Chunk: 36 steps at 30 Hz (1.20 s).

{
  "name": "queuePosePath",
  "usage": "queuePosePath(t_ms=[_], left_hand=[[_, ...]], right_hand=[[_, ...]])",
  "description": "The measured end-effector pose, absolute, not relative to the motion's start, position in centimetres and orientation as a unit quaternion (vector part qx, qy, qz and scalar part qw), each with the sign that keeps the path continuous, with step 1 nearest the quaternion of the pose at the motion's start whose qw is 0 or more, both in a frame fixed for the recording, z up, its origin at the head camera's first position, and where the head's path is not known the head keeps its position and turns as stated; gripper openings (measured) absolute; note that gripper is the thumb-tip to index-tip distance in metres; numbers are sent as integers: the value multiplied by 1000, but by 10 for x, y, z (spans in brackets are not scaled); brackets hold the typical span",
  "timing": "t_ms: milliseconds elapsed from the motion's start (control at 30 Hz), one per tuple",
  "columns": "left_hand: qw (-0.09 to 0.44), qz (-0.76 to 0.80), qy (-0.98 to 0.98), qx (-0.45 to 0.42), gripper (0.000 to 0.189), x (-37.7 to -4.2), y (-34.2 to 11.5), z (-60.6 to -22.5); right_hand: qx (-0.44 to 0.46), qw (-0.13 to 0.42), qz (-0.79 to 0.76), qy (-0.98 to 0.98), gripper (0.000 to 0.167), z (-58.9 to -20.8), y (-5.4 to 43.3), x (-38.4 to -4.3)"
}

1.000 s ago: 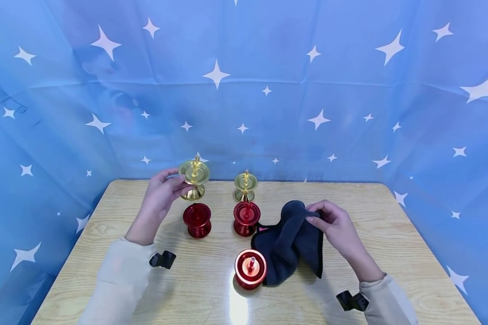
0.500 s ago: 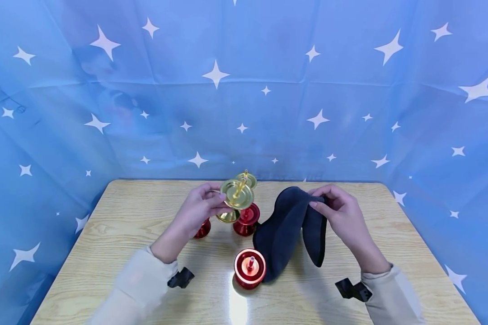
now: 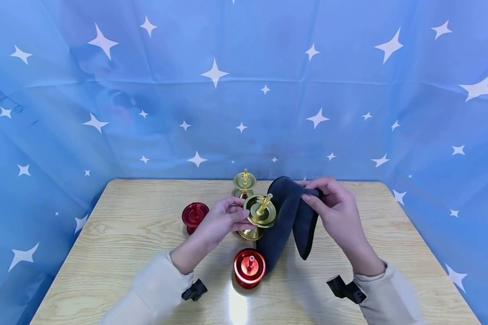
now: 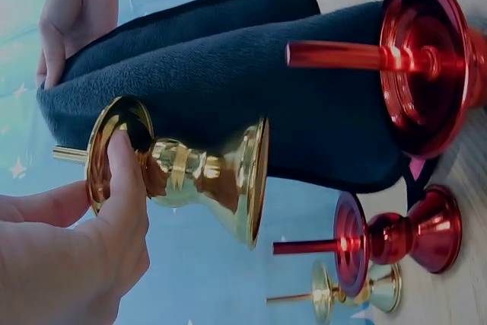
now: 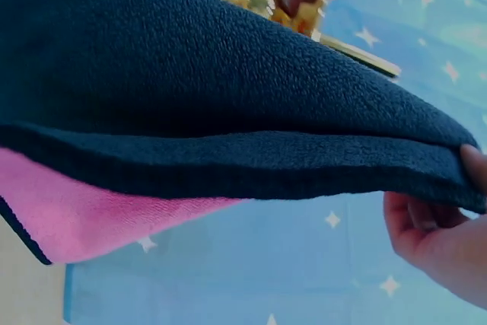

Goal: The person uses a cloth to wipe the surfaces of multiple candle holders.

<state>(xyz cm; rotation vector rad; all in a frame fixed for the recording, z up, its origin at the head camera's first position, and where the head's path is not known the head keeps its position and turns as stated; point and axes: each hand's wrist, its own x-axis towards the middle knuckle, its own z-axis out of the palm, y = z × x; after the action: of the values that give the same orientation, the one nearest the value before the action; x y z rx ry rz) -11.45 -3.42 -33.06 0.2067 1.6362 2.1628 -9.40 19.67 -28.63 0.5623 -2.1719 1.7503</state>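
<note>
My left hand (image 3: 223, 221) pinches a gold candle holder (image 3: 260, 211) by its upper dish, thumb on the rim. The holder is tilted, its spike leaning right, and it is held up above the table. In the left wrist view the whole gold holder (image 4: 205, 173) shows in front of the dark cloth. My right hand (image 3: 335, 207) pinches a dark blue cloth (image 3: 286, 212) at its top edge, so it hangs in folds. The right wrist view shows the pink underside (image 5: 99, 211) of this cloth.
A smaller gold candle holder (image 3: 245, 181) stands at the back. One red candle holder (image 3: 195, 215) is on the left, another red one (image 3: 250, 268) in front. A third red holder (image 4: 388, 237) is visible in the left wrist view. All stand on a wooden table (image 3: 138, 216).
My left hand has lifted the gold candle holder from the back left and carried it right, towards the cloth. My right hand has raised the cloth.
</note>
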Motion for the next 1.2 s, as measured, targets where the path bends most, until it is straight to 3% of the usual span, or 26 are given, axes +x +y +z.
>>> queuePosePath(t_ms=[433, 800, 1033, 1200], left_hand=[[227, 775, 585, 77, 24, -115, -27, -332], [223, 762, 602, 80, 25, -115, -26, -334], [218, 751, 615, 96, 24, -113, -23, -335], [222, 741, 625, 107, 23, -113, -22, -336]], right_hand=[[252, 36, 559, -789, 10, -322, 186, -95], [284, -16, 552, -784, 11, -330, 192, -96], [267, -23, 575, -773, 37, -335, 188, -98], [239, 4, 527, -816, 41, -335, 184, -96]])
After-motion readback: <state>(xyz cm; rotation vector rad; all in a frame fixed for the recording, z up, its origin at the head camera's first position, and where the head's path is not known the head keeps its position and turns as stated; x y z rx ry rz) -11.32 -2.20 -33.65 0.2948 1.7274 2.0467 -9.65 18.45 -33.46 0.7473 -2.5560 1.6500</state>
